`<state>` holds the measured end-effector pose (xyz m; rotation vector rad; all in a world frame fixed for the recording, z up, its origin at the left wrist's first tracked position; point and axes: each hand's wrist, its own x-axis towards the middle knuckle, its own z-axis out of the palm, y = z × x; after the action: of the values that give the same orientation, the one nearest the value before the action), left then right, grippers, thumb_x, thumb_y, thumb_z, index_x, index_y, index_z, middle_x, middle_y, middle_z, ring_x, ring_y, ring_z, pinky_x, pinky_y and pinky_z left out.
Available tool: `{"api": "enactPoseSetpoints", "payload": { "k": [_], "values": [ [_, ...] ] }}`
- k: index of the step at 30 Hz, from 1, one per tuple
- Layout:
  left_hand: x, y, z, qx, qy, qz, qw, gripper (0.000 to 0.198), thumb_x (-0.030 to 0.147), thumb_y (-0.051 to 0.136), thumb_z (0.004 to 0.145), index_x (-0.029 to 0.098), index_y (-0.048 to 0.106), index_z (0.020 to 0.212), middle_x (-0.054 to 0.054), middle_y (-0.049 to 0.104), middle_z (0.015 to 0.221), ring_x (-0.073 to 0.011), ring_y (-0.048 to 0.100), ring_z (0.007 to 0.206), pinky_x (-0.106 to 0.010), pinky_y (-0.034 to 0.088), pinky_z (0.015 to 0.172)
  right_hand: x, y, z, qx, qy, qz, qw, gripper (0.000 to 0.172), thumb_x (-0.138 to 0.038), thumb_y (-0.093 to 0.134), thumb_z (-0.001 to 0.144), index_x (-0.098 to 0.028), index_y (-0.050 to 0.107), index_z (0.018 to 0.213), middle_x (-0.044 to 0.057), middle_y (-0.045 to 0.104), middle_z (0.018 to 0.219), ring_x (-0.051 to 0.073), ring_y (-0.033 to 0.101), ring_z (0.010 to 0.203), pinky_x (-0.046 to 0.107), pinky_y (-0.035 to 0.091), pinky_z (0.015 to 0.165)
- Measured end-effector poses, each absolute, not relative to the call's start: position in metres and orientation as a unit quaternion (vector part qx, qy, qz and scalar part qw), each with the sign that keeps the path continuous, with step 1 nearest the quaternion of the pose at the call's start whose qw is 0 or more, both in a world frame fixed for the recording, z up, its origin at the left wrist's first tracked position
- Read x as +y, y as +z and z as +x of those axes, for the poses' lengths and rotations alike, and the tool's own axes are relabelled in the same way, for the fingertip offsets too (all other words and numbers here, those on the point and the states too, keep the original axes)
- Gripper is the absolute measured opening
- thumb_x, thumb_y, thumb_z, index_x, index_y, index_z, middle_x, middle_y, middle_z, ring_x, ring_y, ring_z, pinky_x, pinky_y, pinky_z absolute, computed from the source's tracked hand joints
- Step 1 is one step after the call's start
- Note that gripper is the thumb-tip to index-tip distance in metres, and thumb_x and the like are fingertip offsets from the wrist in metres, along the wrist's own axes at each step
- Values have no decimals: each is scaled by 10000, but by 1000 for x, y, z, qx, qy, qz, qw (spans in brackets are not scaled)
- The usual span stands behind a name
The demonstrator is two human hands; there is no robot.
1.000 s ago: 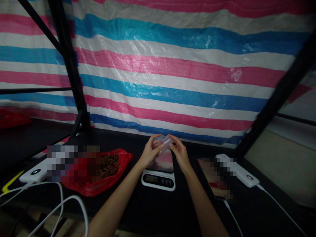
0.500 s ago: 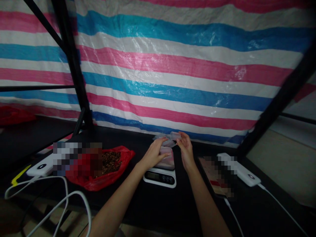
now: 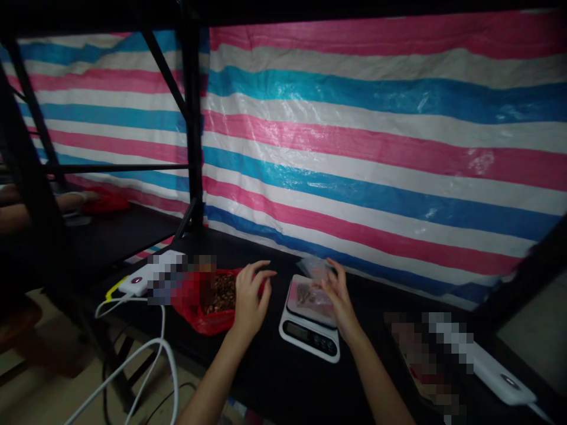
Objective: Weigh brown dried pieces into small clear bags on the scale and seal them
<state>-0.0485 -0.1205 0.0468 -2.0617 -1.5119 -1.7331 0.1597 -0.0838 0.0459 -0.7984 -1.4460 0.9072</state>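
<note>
My left hand [image 3: 251,298] is open, its fingers apart and nothing in them. It hovers at the right edge of a red plastic bag [image 3: 208,326], which holds many small brown pieces [image 3: 222,292]. My right hand [image 3: 340,298] curls its thumb and fingers round a small clear plastic cup [image 3: 326,273], whose outline blends with the clear plastic bags [image 3: 310,265] behind it. Below that hand, a white digital scale [image 3: 310,347] carries a clear bag [image 3: 305,295] with some brown pieces inside. Its display is unreadable.
White power banks with cables lie at the left [image 3: 135,283] and right [image 3: 505,378]. A partly blurred phone [image 3: 416,378] is beside the right one. Another person's arm [image 3: 66,202] reaches a red bag [image 3: 106,199] at far left. Black frame posts [image 3: 194,130] and a striped sheet stand behind.
My left hand has left the scale and moved to the red bag, opening on the way. My right hand remains by the scale. The view has turned left, showing another person's arm.
</note>
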Motion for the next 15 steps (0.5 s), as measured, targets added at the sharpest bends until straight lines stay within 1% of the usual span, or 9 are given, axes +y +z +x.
{"api": "enactPoseSetpoints", "payload": {
  "k": [2,4,6,8,10,12,14,15],
  "values": [
    [-142,37,-80,-534,-556,-634,60,201,199,406,833,228,591,908,-47,538,1093,-220,463,1047,-407,347,917,-88,41,147,-672,388,-348,526,454,-409,499,805,-295,370,1225,66,564,1100,175,636,753,325,508,685],
    [-160,27,-112,-584,-573,-564,110,188,232,414,830,216,579,918,-59,543,1059,-231,474,1027,-415,353,907,-93,38,131,-722,360,-352,474,380,-373,488,818,-288,443,1185,58,555,1127,183,624,810,325,498,704],
    [-170,17,-137,-630,-564,-514,144,236,272,427,823,194,539,1016,-86,528,1085,-251,465,1043,-441,339,920,-100,40,111,-772,303,-352,434,324,-327,496,819,-293,493,1141,39,559,1135,192,597,890,335,472,765],
    [-172,7,-153,-657,-553,-486,161,367,320,436,818,146,460,1139,-132,485,1151,-277,429,1094,-464,328,933,-107,46,87,-821,225,-350,391,303,-291,511,814,-305,513,1117,22,572,1123,200,566,946,352,434,816],
    [-167,-1,-162,-671,-536,-487,158,490,356,437,817,93,374,1225,-174,435,1210,-293,389,1146,-466,329,940,-111,53,63,-862,146,-348,339,328,-265,517,814,-323,501,1136,15,575,1123,211,537,991,371,396,844],
    [-158,-6,-166,-677,-507,-513,147,549,368,433,822,61,325,1264,-193,417,1235,-294,379,1164,-449,338,940,-109,55,41,-888,65,-347,293,403,-234,525,812,-334,456,1195,20,568,1137,221,511,1017,385,363,860],
    [-148,-5,-169,-687,-457,-546,144,543,375,431,826,59,348,1258,-191,457,1207,-297,415,1132,-444,355,914,-103,52,22,-902,-11,-348,254,469,-193,525,807,-317,414,1245,36,571,1126,226,498,1007,384,346,853],
    [-143,-3,-172,-699,-421,-559,144,513,383,425,829,72,389,1235,-182,495,1167,-302,444,1094,-453,364,889,-98,49,14,-905,-46,-351,235,467,-173,518,806,-294,419,1246,48,576,1108,227,493,998,381,342,845]
  ]
}}
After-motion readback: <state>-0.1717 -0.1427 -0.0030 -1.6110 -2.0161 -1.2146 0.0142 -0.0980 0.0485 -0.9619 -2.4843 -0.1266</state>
